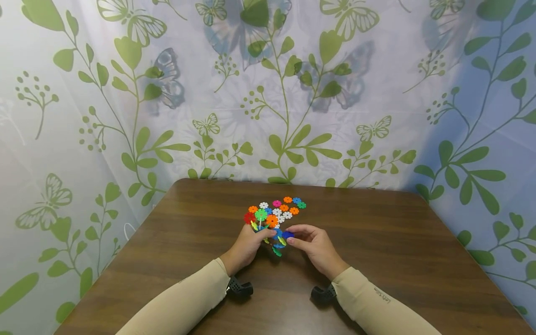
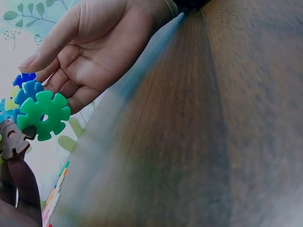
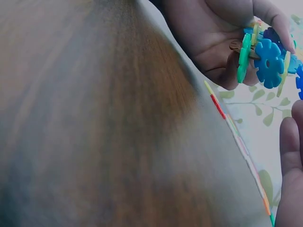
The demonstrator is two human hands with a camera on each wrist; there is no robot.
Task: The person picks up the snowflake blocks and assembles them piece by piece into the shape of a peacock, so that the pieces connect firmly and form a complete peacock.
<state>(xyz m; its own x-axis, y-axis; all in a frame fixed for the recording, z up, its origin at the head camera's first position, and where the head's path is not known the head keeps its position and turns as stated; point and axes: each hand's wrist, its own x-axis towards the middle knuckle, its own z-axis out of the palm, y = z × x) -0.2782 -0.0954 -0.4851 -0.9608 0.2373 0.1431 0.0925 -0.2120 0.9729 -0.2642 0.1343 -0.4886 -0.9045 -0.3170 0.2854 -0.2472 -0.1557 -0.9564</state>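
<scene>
Left of the middle, my left hand (image 1: 248, 244) grips a joined cluster of notched plastic discs, including a blue disc (image 3: 269, 64), a green disc (image 2: 45, 116) and a brown disc (image 2: 14, 140). The thumb lies across the cluster, and part of it is hidden behind the fingers. My right hand (image 1: 316, 245) pinches a dark blue notched disc (image 1: 288, 235) between thumb and fingertips, right at the cluster's right side. In the left wrist view, the right palm (image 2: 102, 56) faces the camera, its thumb at the dark blue disc.
Loose flat discs lie on the brown table (image 1: 377, 251) just beyond the hands: a red disc (image 1: 249, 217), an orange disc (image 1: 287, 199), a pink disc (image 1: 277, 203), a green disc (image 1: 302, 204) and several others. A patterned curtain (image 1: 293, 116) hangs behind the table's far edge.
</scene>
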